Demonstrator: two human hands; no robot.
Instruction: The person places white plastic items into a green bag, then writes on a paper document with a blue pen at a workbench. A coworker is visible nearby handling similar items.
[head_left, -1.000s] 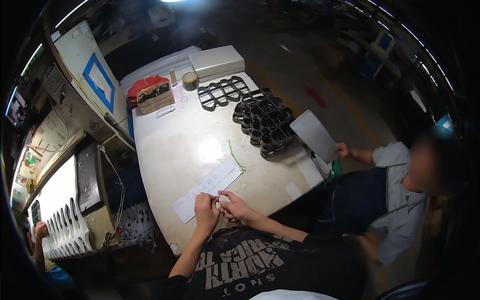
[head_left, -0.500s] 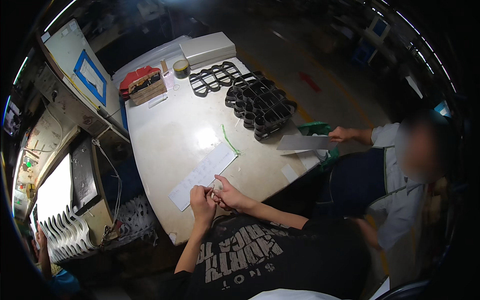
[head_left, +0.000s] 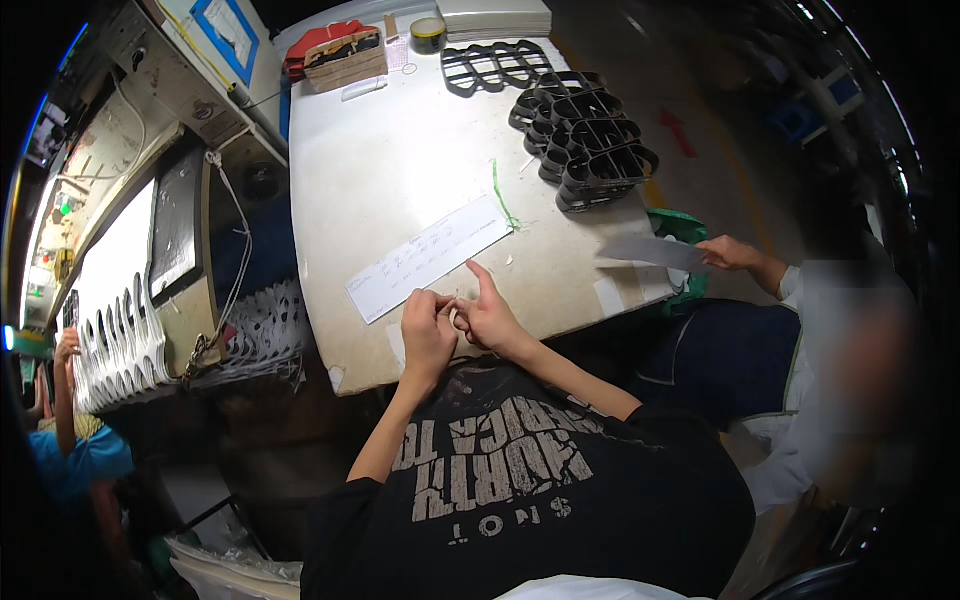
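My left hand (head_left: 430, 330) and my right hand (head_left: 495, 315) meet over the near edge of the table. The left fingers are closed in a pinch against the right hand. My right hand is curled, with its index finger stretched out. Something small and pale shows between them, too hidden to name. Just beyond my hands lies a long white card (head_left: 430, 260) with handwriting on it. A green string (head_left: 500, 190) trails from the card's far right end.
Black cutting-die frames (head_left: 590, 145) are stacked on the white table (head_left: 390, 170), near a tape roll (head_left: 428, 36), a box (head_left: 345, 62) and white sheets (head_left: 495, 20). At right a co-worker's hand (head_left: 730, 253) holds a thin sheet (head_left: 655, 252). Another person's hand (head_left: 66, 345) touches wavy white pieces (head_left: 125, 340).
The view has shifted, so the table sits higher in the picture. My hands stay together, and the card now lies a little clear of them. The co-worker still holds the sheet.
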